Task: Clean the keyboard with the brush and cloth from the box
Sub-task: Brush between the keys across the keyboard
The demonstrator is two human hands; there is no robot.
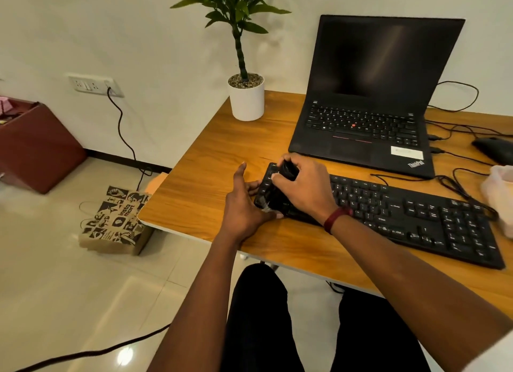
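Observation:
A black wired keyboard [402, 213] lies slanted across the wooden desk [211, 183], in front of an open laptop. My right hand [305, 188] is closed on a black brush [280, 188] and presses it down on the keyboard's left end. My left hand [244, 205] rests against the keyboard's left edge, thumb raised and fingers spread, steadying it. The brush's bristles are mostly hidden under my right hand. A pale cloth [499, 197] sits at the desk's right edge, cut off by the frame. The box is not in view.
A black laptop [366, 122] stands open behind the keyboard, with a white potted plant [246, 99] to its left. Cables and a dark mouse [494, 149] lie at the far right. A printed paper bag [116, 221] and a brown case [36, 149] sit on the floor.

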